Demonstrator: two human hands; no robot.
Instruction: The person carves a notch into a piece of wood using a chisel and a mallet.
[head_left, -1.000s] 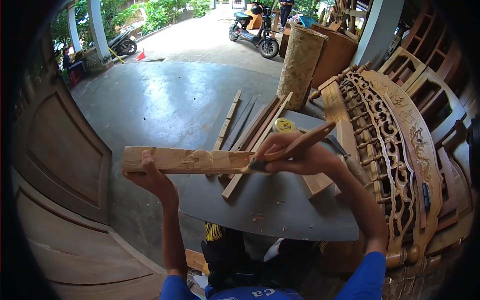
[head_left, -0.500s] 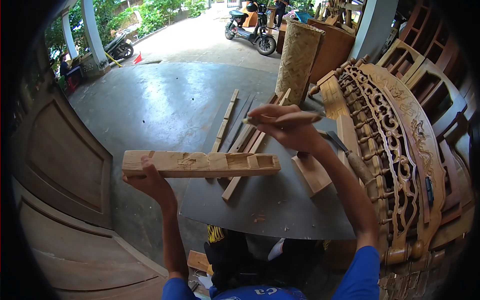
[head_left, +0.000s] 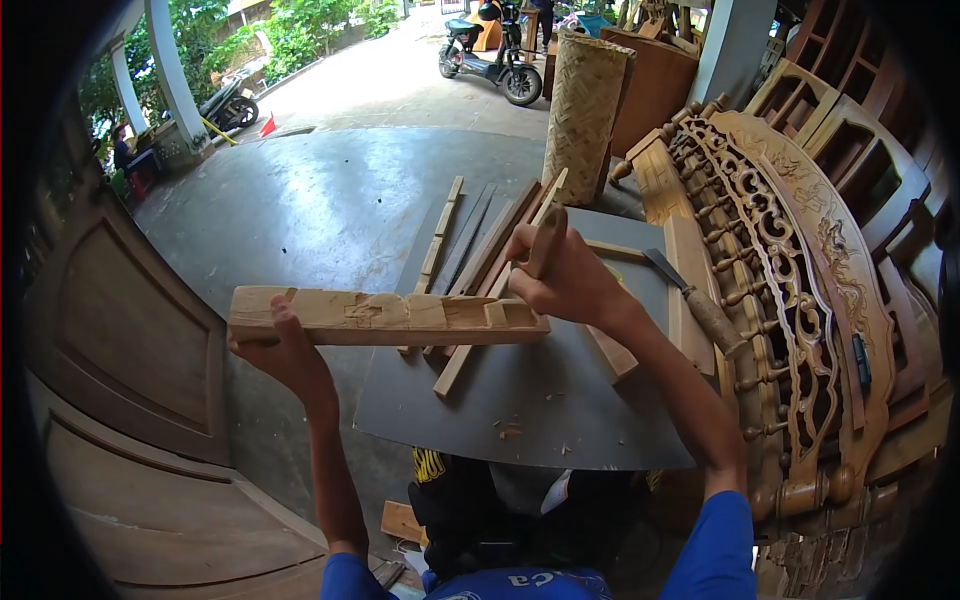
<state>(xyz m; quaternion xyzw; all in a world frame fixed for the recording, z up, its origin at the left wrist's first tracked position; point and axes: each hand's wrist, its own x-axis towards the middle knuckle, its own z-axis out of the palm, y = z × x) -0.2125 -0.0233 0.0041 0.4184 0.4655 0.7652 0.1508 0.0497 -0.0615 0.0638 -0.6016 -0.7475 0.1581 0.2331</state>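
My left hand (head_left: pixel 284 358) grips the left end of a thick wooden block (head_left: pixel 375 312), thumb over its top, and holds it level above the dark table (head_left: pixel 460 420). Notches and recesses are cut along the block's face. My right hand (head_left: pixel 572 272) is closed around a wooden-handled carving tool (head_left: pixel 549 240) just above the block's right end. The handle points up, while fingers hide the working end. Beneath the block lie several long wooden strips (head_left: pixel 440 240) and thin dark metal strips (head_left: pixel 472 240).
A curved knife (head_left: pixel 712 318) with a wooden handle rests on wood at the table's right. Beyond it lean carved wooden panels (head_left: pixel 800 240). A rolled woven mat (head_left: pixel 585 115) stands behind the table, wooden doors (head_left: pixel 130 320) at left. Wood chips (head_left: pixel 510 434) lie near the front edge.
My right hand has come down toward the block's right end and turned the tool from lying sideways to handle upright. The block has shifted slightly left and up in view.
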